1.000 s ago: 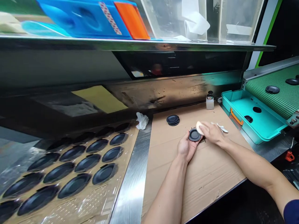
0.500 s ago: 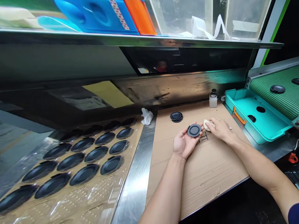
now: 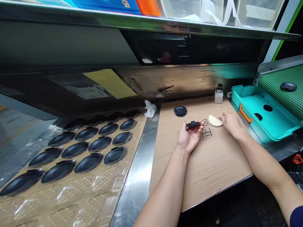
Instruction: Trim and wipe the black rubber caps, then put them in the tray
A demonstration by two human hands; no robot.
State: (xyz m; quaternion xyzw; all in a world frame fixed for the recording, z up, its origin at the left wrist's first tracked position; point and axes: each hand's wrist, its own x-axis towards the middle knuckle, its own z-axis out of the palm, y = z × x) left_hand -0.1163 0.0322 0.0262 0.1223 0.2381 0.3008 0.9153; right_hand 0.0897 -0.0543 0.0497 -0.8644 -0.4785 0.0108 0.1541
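Note:
My left hand [image 3: 189,138] grips a round black plastic lid-like part [image 3: 193,124] between thumb and fingers. The part is tilted nearly edge-on, with a small tab showing on its upper side. My right hand [image 3: 231,123] is closed, its fingertips pinching the right edge of a cream-coloured round pad [image 3: 215,121] that rests on the cardboard sheet [image 3: 189,176]. Behind my left hand lies a small stack of similar black parts [image 3: 180,111].
A clear tray [image 3: 78,201] at left holds rows of black parts. A white bottle [image 3: 219,95] and crumpled tissue [image 3: 150,109] stand along the back. At right are a teal bin [image 3: 274,132] and a green conveyor [image 3: 281,78]. A metal shelf [image 3: 151,23] overhangs.
My left hand has tipped the black part from face-up to nearly edge-on. My right hand has moved right, and the cream pad now lies flatter on the cardboard. The view has tilted down.

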